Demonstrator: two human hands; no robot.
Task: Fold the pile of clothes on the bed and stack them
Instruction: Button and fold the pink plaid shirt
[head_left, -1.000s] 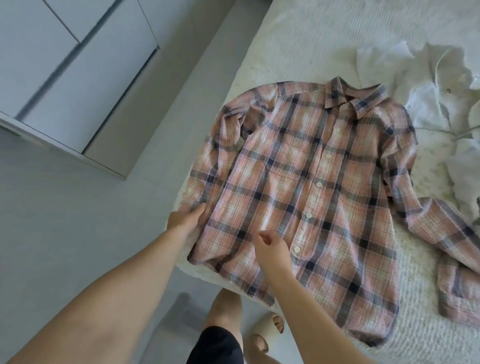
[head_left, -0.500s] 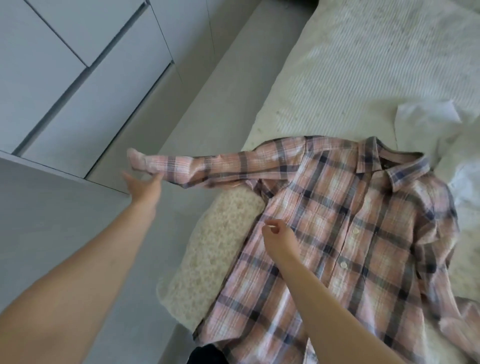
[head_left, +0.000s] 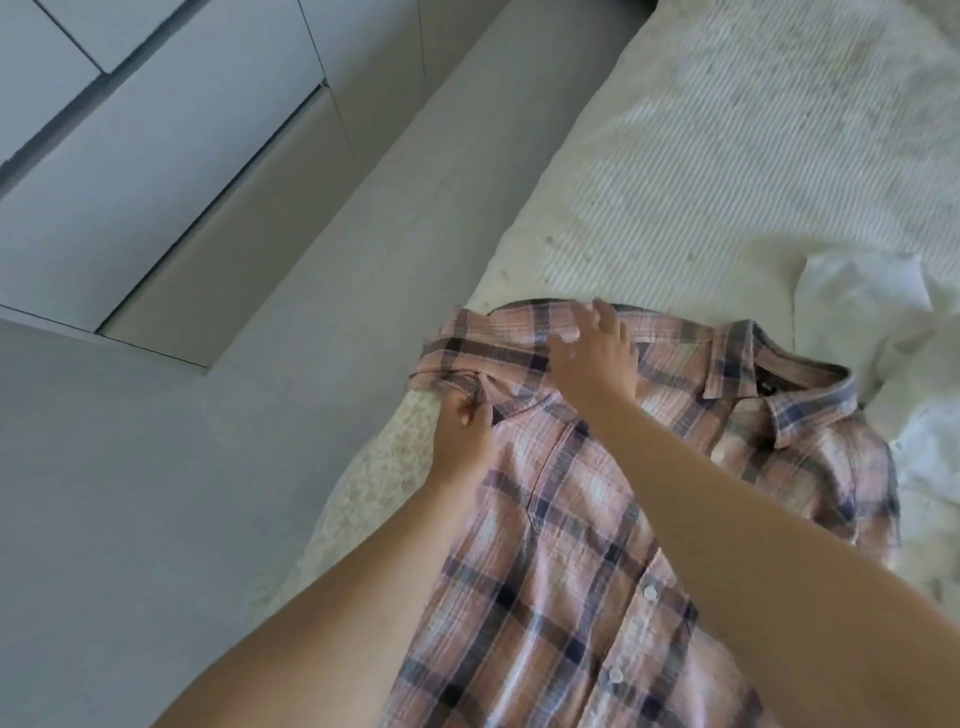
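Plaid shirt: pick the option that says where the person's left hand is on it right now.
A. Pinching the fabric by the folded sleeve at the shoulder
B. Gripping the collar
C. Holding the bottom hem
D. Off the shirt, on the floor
A: the left hand pinches a fold of the plaid shirt under the doubled-over sleeve.

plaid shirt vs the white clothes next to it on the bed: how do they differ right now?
The pink and navy plaid button-up shirt is patterned; the white crumpled garment is plain. The shirt lies spread front-up with its collar showing; the white garment sits bunched up. The left hand pinches the shirt's folded sleeve and the right hand rests open on it; nothing touches the white garment. Both lie on the cream textured bedspread.
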